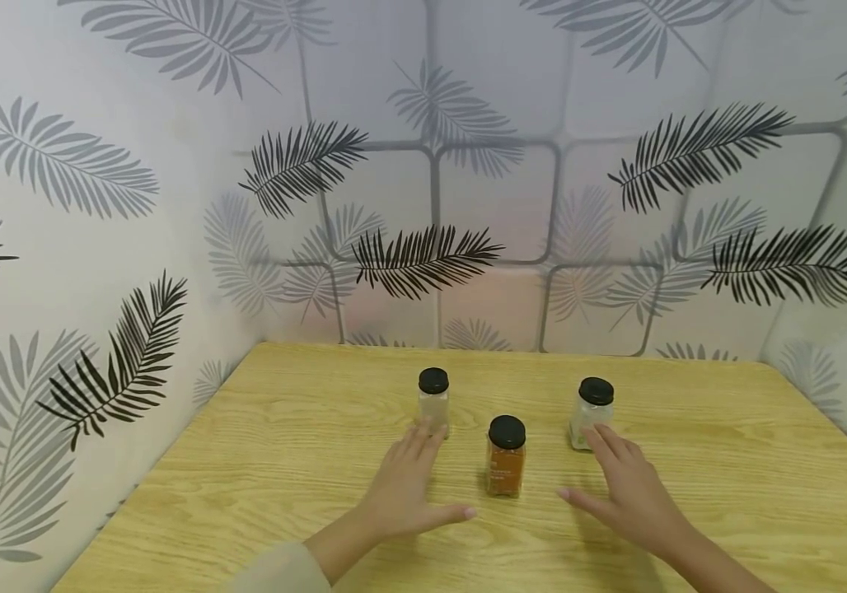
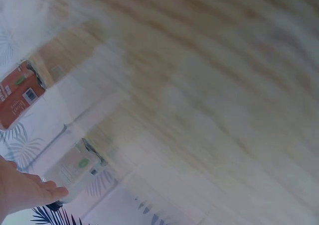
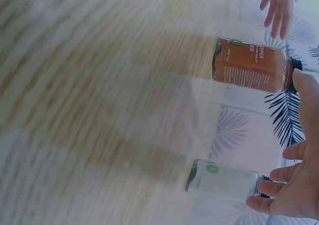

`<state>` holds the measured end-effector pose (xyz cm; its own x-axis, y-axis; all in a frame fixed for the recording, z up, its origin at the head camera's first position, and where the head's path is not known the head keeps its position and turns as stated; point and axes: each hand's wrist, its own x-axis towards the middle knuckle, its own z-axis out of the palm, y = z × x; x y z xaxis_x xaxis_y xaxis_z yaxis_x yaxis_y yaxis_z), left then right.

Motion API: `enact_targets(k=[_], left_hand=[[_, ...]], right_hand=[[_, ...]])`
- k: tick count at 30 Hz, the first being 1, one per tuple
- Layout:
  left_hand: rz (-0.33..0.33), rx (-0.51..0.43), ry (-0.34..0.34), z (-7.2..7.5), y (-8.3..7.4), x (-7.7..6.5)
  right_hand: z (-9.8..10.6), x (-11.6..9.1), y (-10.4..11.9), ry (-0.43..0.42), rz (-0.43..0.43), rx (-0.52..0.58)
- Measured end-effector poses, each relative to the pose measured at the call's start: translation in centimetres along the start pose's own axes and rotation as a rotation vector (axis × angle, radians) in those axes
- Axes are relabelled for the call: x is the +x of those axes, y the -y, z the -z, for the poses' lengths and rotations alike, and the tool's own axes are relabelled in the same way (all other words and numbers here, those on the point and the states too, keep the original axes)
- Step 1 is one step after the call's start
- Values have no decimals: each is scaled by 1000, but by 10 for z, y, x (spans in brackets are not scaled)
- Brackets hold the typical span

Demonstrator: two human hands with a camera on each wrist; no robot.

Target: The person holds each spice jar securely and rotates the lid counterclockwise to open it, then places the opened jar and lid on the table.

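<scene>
Three small glass spice jars with black lids stand upright on the table. One jar [image 1: 505, 473] holds orange-red powder; "PEPPER" can be read on its label in the right wrist view. Behind it to the left is a jar with pale contents [image 1: 434, 405], its lower part partly covered by the fingers of my left hand [image 1: 403, 492]. To the right, my right hand [image 1: 629, 496] reaches over the front of another pale jar [image 1: 585, 418]. Both hands have extended fingers and spread thumbs, with the orange-red jar between them. Whether fingertips touch the pale jars, I cannot tell.
The jars stand on a light wood-grain table [image 1: 283, 445]. Its far edge meets a wall [image 1: 498, 206] covered with grey and black leaf patterns. Similar leaf-patterned walls border the left and right sides.
</scene>
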<state>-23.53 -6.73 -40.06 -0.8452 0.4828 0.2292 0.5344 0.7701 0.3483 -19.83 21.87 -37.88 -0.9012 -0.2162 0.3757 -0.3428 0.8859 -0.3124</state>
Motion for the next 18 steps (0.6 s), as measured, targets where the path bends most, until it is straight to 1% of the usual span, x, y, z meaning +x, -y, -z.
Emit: enact_targets(k=[7,14,18], left_hand=[[-19,5,7,-3,-7,5],[-24,-36,37,-5,-14,9],[-36,-54,38,-6,-14,12]], right_hand=[[-2,5,10,10,-6,35],[-5,8,18,-18,18,58],[-6,10,20,-20,28,71]])
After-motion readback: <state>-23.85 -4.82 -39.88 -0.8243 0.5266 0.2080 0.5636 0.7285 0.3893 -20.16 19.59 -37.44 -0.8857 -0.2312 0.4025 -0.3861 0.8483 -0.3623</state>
